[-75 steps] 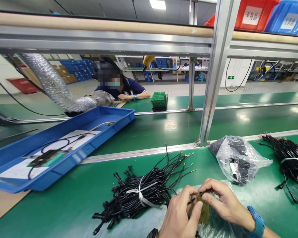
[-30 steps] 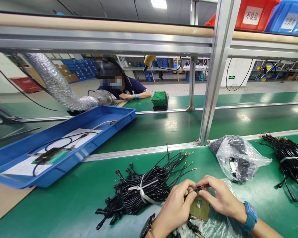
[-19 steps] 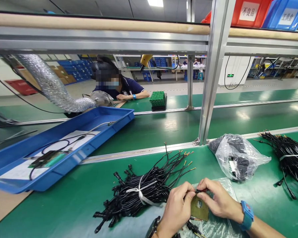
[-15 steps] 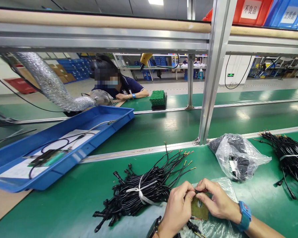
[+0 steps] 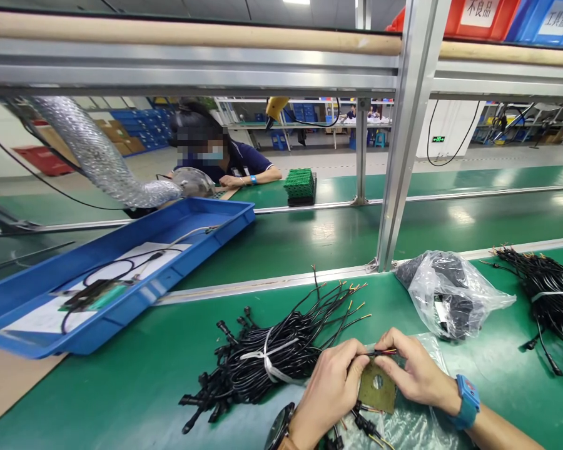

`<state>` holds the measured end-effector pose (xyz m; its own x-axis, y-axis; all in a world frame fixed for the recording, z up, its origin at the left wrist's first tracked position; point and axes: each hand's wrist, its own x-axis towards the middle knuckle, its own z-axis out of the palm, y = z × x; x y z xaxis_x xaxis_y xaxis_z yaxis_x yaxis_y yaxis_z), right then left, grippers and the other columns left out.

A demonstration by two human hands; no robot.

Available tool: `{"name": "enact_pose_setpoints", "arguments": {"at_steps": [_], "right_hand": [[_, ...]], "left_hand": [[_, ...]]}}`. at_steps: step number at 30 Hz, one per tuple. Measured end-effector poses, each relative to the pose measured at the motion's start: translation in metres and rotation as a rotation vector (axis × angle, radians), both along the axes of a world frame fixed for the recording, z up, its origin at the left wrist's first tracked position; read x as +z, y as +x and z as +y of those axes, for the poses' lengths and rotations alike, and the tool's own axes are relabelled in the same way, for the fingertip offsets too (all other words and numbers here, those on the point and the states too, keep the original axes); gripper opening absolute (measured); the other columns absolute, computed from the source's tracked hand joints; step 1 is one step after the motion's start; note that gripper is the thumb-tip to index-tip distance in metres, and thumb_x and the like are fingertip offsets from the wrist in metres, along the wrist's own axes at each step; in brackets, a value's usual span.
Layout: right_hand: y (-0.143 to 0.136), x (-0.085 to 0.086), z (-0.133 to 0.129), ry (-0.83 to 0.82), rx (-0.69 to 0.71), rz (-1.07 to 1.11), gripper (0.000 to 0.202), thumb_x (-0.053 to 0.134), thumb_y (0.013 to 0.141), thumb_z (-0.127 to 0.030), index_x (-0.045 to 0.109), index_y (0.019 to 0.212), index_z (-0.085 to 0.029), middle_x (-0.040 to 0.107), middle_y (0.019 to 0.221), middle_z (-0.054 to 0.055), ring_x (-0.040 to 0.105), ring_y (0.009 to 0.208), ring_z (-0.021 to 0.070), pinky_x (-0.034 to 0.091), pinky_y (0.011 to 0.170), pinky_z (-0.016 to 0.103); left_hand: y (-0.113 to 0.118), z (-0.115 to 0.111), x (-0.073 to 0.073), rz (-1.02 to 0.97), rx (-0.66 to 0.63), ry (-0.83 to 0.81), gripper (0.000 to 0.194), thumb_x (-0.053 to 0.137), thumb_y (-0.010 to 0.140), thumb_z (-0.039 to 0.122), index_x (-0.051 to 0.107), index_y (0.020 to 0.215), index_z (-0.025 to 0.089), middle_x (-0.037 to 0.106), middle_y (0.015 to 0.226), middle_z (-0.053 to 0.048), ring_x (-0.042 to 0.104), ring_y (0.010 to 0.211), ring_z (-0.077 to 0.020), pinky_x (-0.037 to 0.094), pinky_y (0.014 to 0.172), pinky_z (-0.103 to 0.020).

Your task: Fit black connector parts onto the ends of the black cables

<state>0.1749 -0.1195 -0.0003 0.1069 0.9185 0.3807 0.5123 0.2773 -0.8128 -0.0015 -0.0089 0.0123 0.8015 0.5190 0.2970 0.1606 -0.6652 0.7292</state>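
Observation:
My left hand (image 5: pixel 334 382) is closed, thumb and forefinger pinching a thin black cable (image 5: pixel 371 354). Its red and yellow wire ends show by my right hand (image 5: pixel 415 370), whose thumb and forefinger close around the same cable end. Just below the fingertips lies a square olive-green plate (image 5: pixel 376 395) with a round hole, on a clear plastic bag (image 5: pixel 415 431). Short cables with black connectors (image 5: pixel 366 426) lie under the plate's lower edge, partly hidden by my left hand. Left of my hands rests a bundle of black cables (image 5: pixel 258 369), tied with a white tie.
A blue tray (image 5: pixel 206 240) with a circuit board and cables stands at left. Behind my right hand sits a plastic bag of black parts (image 5: pixel 453 300); another cable bundle (image 5: pixel 556 294) lies far right. A metal post (image 5: pixel 398 162) rises behind. Opposite sits a person (image 5: pixel 248 164).
My right hand has shifted slightly up and right, away from my left fingertips. More of the coloured wires and of the plate's hole now shows.

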Motion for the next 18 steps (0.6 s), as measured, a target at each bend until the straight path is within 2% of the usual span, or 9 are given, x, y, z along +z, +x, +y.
{"name": "enact_pose_setpoints", "arguments": {"at_steps": [3, 7, 18], "right_hand": [[-0.001, -0.005, 0.000, 0.007, 0.012, 0.008, 0.004, 0.056, 0.099, -0.024, 0.057, 0.099, -0.021, 0.065, 0.088, 0.003, 0.061, 0.077, 0.0179, 0.044, 0.070, 0.027], [-0.002, -0.010, 0.002, 0.011, 0.033, 0.020, 0.003, 0.056, 0.098, -0.023, 0.056, 0.096, -0.021, 0.064, 0.086, 0.002, 0.060, 0.074, 0.0172, 0.043, 0.068, 0.027], [-0.004, -0.016, 0.003, 0.013, 0.051, 0.147, 0.004, 0.059, 0.095, -0.024, 0.056, 0.094, -0.021, 0.063, 0.086, 0.001, 0.058, 0.074, 0.0165, 0.045, 0.068, 0.026]], "left_hand": [[0.000, 0.001, -0.005, -0.036, -0.020, 0.010, 0.026, 0.046, 0.100, 0.023, 0.057, 0.077, 0.020, 0.059, 0.067, 0.001, 0.053, 0.062, -0.0136, 0.035, 0.060, -0.024], [0.002, -0.002, -0.011, -0.087, -0.022, -0.022, 0.026, 0.047, 0.097, 0.020, 0.057, 0.073, 0.019, 0.058, 0.065, 0.000, 0.052, 0.061, -0.0130, 0.034, 0.059, -0.024], [0.004, -0.005, -0.011, -0.084, 0.022, -0.071, 0.026, 0.047, 0.095, 0.019, 0.056, 0.071, 0.019, 0.060, 0.065, 0.000, 0.052, 0.061, -0.0128, 0.034, 0.059, -0.023]]}}
